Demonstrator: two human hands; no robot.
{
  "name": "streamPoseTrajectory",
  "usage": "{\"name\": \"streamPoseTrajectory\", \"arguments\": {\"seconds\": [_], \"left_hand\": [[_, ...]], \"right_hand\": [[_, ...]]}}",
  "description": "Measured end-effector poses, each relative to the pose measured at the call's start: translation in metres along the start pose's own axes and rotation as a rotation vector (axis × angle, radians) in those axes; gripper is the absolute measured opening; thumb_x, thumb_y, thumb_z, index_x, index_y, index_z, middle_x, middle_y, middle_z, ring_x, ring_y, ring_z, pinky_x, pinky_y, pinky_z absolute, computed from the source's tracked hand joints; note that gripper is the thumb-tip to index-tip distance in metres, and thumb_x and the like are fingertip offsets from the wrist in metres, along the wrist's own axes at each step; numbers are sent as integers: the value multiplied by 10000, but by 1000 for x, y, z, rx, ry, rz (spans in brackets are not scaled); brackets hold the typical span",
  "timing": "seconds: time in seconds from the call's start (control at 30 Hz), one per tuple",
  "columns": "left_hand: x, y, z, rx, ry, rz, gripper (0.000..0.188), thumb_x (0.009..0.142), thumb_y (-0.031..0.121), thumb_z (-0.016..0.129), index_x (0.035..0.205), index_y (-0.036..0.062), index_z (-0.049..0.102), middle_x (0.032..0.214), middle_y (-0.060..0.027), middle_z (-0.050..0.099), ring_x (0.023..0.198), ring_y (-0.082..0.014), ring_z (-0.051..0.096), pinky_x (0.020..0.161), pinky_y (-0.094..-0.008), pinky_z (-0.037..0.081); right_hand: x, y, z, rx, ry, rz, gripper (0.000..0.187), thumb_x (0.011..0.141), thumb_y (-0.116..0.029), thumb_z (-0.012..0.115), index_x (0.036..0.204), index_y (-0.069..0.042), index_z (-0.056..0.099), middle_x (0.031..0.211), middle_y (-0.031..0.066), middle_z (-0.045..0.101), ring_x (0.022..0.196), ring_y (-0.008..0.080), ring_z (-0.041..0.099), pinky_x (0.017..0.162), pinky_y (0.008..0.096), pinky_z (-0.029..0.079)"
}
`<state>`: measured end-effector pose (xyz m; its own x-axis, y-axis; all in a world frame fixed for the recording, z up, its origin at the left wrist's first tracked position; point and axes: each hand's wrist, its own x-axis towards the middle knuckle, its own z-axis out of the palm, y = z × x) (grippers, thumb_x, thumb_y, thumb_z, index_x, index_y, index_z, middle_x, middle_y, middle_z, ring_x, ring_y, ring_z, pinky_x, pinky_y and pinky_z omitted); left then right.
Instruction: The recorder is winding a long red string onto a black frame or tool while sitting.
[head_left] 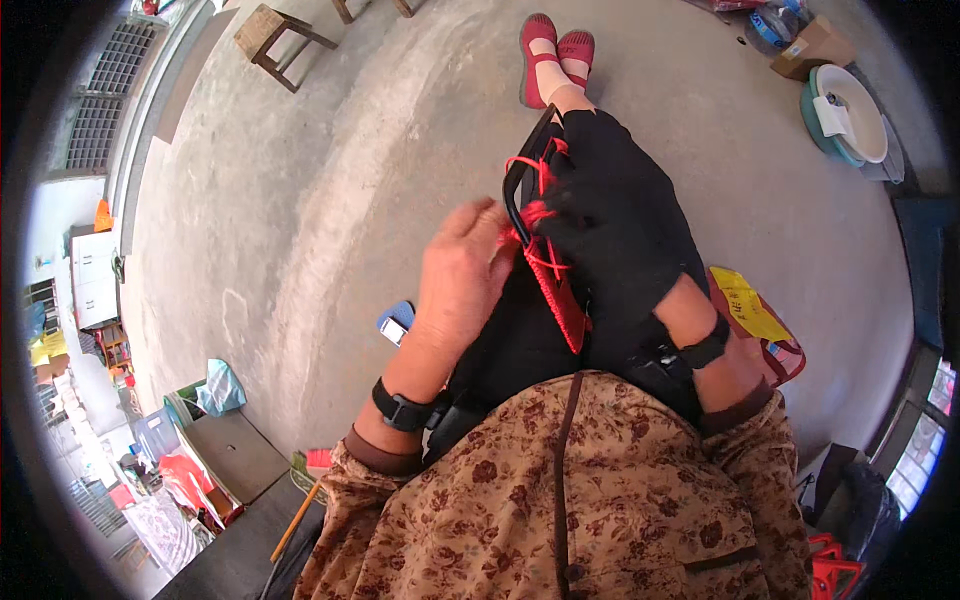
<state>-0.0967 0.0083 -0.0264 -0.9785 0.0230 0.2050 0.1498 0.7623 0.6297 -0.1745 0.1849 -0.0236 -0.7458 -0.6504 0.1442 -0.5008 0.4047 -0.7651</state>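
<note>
The grey floor spreads all around the seated person, who wears a brown floral jacket and black trousers, legs stretched forward. Toward the floor's far left end stands a wooden stool; near its right edge sit stacked basins, a pale one in a green one, with a cardboard box just beyond them. A yellow sheet lies beyond the right forearm, at the trousers' right side. The red piece is over the lap, between the thighs, its narrow end pointing back to the jacket hem; a curved black frame runs forward from it toward the shins. Red shoes cover the feet, which rest close together on the floor. The right hand looks covered in black and merges with the trousers; whether its grip is wide or narrow I cannot tell. The left hand, bare, is at the frame's left edge, its grip narrow, thumb near the fingers; blur hides exactly what it pinches. Each wrist bears a black band. Thin red cord loops around the frame, bunching between the hands.
</note>
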Motion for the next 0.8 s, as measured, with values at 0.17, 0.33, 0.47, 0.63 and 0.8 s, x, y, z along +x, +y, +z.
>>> {"name": "streamPoseTrajectory", "arguments": {"seconds": [0.17, 0.33, 0.47, 0.63, 0.8], "left_hand": [[-8, 0, -35, -489, -115, -327, 243, 849, 79, 637, 1085, 24, 618, 1114, -108, 621, 889, -183, 634, 706, -298, 535], [-16, 29, -27, -1684, -463, -341, 364, 917, 343, 564, 1076, 16, 575, 1258, -205, 525, 1132, -266, 541, 824, -337, 529], [-24, 27, -20, -2161, -279, -424, 333, 915, 364, 545, 1026, 50, 542, 1106, -138, 544, 1080, -290, 517, 776, -346, 522], [-54, 6, -32, -2069, -226, -778, 358, 924, 371, 510, 1075, 47, 533, 794, -44, 478, 755, -192, 481, 591, -279, 433], [-88, 9, -44, -1405, -219, -892, 197, 929, 228, 571, 880, 38, 574, 530, 76, 302, 403, -36, 229, 340, -199, 182]], "right_hand": [[-31, -8, -36, 316, 48, 202, 196, 807, -66, 621, 1002, -46, 612, 888, 30, 593, 824, 144, 574, 700, 295, 473], [-82, -44, -56, 722, 5, 346, 195, 825, -114, 620, 1010, -55, 603, 881, 37, 596, 806, 154, 578, 676, 294, 472], [-86, -47, -49, 971, 64, 536, 200, 840, -152, 619, 1017, -62, 596, 875, 42, 597, 791, 162, 581, 657, 293, 471], [-64, -19, -15, 1272, 30, 958, 214, 858, -200, 618, 1025, -70, 587, 868, 49, 600, 773, 171, 585, 634, 292, 471], [-64, -7, 14, 1492, -179, 824, 231, 959, -287, 497, 1057, -97, 585, 790, -2, 533, 706, 106, 513, 627, 264, 434]]}}
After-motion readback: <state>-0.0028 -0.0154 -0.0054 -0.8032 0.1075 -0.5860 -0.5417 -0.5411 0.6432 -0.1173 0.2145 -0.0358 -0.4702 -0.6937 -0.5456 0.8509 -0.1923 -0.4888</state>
